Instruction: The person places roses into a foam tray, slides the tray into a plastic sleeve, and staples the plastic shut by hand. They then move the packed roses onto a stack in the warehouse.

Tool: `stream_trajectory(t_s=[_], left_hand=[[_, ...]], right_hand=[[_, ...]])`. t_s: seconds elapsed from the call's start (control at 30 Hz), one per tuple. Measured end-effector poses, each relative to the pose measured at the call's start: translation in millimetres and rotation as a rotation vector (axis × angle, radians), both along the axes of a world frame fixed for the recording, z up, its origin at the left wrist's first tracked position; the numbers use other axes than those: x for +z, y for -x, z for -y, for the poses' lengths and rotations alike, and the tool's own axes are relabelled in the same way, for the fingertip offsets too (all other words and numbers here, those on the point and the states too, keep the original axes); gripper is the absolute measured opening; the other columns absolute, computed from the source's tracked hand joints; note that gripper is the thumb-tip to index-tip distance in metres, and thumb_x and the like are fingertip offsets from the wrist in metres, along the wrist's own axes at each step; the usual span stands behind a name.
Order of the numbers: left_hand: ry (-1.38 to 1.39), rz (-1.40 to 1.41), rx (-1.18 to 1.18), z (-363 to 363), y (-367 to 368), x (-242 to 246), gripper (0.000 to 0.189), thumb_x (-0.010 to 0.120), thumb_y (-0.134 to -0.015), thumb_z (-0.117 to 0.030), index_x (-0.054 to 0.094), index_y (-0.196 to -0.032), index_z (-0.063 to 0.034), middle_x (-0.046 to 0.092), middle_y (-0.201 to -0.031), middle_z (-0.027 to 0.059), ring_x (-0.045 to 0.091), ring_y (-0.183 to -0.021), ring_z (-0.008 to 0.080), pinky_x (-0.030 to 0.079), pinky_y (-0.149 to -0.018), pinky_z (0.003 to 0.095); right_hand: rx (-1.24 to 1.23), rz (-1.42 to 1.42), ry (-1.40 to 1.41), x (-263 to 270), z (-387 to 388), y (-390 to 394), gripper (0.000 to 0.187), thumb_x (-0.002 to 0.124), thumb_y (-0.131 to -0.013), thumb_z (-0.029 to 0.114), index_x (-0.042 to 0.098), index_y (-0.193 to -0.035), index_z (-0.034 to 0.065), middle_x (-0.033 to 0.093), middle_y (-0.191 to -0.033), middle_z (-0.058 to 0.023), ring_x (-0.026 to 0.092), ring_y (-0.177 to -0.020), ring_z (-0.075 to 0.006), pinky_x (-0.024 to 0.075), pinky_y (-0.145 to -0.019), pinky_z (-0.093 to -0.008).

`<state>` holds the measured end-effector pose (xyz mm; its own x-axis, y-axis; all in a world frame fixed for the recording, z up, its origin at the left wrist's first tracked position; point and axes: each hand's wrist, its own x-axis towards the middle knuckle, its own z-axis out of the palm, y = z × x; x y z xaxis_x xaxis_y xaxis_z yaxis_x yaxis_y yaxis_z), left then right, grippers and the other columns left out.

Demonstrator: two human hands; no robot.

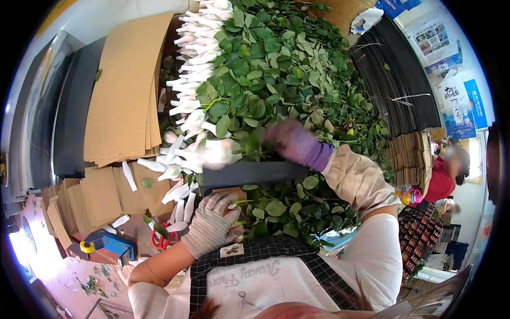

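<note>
My right hand, in a purple glove and motion-blurred, grips a leafy flower stem. That stem's head, in a white foam net sleeve, is also blurred and points left. Below it lies a long black strip across the stems. My left hand, in a striped white glove, curls beside brown cardboard near my apron. Pinkish-green buds show at its fingers; whether it grips them is hidden. Leafy stems extend rightward from there.
A large heap of leafy stems has sleeved heads along its left. Around it stand corrugated sheets, cut cardboard, black sheets and a carton stack. Red-handled scissors and yellow tape lie lower left. A person is at right.
</note>
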<state>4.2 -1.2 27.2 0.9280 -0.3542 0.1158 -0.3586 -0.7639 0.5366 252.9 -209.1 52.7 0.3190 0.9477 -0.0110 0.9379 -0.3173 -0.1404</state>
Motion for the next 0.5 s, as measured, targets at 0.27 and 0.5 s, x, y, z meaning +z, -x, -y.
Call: stream_trajectory(t_s=[0.27,0.5], left_hand=[[-0.015,-0.011,0.020,-2.9,0.8,5.8,0.048,0.072,-0.069,-0.037,0.061,-0.107,-0.0100,0.048,-0.125,0.0111,0.042,-0.122,0.0310,0.033,-0.103,0.0466],[-0.023,-0.013,0.001,-1.6,-4.3,11.4,0.049,0.075,-0.066,-0.035,0.061,-0.105,-0.0096,0.049,-0.123,0.0108,0.045,-0.118,0.0310,0.037,-0.100,0.0462]], right_hand=[[-0.255,-0.060,0.152,79.1,-48.3,-6.1,0.026,0.061,-0.078,0.017,0.064,-0.103,0.0130,0.061,-0.105,-0.0105,0.061,-0.093,-0.0301,0.0496,-0.082,-0.0419],[-0.245,0.207,0.324,-12.9,-123.7,-41.6,0.018,0.058,-0.079,0.016,0.065,-0.095,0.0122,0.064,-0.092,-0.0079,0.063,-0.085,-0.0281,0.0495,-0.077,-0.0419]])
